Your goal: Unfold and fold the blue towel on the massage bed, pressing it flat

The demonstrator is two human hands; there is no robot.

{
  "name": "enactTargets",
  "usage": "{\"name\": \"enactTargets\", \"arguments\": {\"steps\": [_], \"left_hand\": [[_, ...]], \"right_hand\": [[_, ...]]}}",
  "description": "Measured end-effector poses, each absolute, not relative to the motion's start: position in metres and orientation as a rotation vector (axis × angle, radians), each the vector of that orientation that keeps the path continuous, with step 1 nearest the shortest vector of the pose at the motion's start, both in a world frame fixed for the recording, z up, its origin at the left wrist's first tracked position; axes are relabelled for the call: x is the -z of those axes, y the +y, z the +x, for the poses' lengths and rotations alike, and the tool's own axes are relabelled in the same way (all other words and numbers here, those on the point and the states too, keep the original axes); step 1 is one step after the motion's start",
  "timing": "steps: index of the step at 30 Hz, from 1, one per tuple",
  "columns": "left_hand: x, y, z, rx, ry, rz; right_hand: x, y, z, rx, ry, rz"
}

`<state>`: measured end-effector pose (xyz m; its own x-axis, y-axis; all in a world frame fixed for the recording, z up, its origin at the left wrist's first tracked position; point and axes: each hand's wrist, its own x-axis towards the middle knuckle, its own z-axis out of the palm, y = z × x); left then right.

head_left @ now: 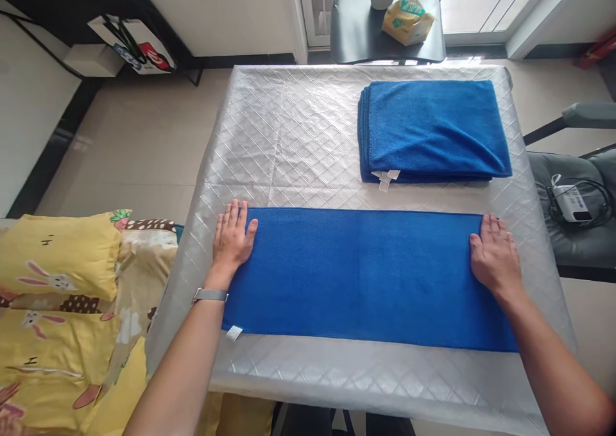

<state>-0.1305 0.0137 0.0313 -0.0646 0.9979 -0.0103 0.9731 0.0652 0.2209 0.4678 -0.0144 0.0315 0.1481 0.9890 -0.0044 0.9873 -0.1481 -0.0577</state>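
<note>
A long blue towel (366,276) lies folded into a wide strip across the near half of the table (289,141), which has a quilted silver cover. My left hand (232,237) rests flat on the towel's left end, fingers stretched out, a watch on its wrist. My right hand (495,256) lies flat on the towel's right end, fingers together and extended. Neither hand grips anything. A small white label shows at the towel's near left corner.
A stack of folded blue towels (433,128) sits at the table's far right. Beyond the table stands a dark chair (356,32) with a tissue pack (408,20). A yellow patterned quilt (62,308) lies at left; a grey chair with a charger (570,202) at right.
</note>
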Motion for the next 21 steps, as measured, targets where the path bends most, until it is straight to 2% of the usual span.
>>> {"name": "enactTargets", "arguments": {"steps": [4,7,12,16,21], "left_hand": [[-0.043,0.001,-0.102,-0.451,2.252,2.030],[-0.051,-0.021,-0.043,-0.520,2.148,2.089],[-0.046,-0.056,0.069,-0.294,1.621,2.361],[-0.039,-0.064,0.100,-0.174,1.587,2.364],[-0.040,-0.077,0.057,-0.061,1.762,2.271]], "right_hand": [[-0.051,-0.034,0.417,0.193,-2.043,-2.131],[-0.063,-0.055,0.346,0.062,-2.161,-1.877],[-0.054,-0.069,0.249,-0.331,-2.326,-1.713],[-0.040,-0.071,0.236,-0.372,-2.337,-1.741],[-0.042,-0.081,0.273,-0.332,-2.314,-1.865]]}}
